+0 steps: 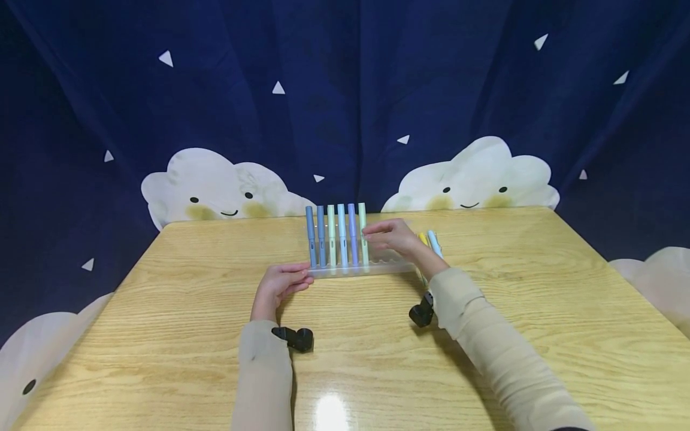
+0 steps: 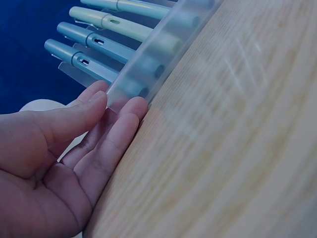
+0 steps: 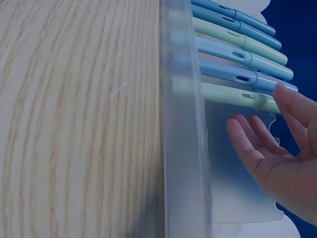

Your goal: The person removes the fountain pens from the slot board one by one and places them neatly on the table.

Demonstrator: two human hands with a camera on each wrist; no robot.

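Note:
Several slim capped pens stand in a row in a clear plastic pen rack [image 1: 377, 269], their lower ends behind its frosted front ledge [image 3: 185, 163]. My left hand [image 1: 283, 282] pinches the rack's left end between thumb and fingers, beside two dark blue pens [image 2: 81, 62]. At the right of the row is a pale green pen [image 3: 225, 94]. My right hand [image 1: 392, 236] has its thumb and forefinger at this pen's cap, pinching it lightly; the other fingers [image 3: 247, 148] are spread away from it. The thumb hides the cap's end in the right wrist view.
To the right, partly behind my right wrist, lie a yellow pen [image 1: 423, 238] and a light blue pen [image 1: 433, 242]. The rack stands near the back edge of the wooden table [image 1: 350, 335], before a dark blue curtain [image 1: 345, 108].

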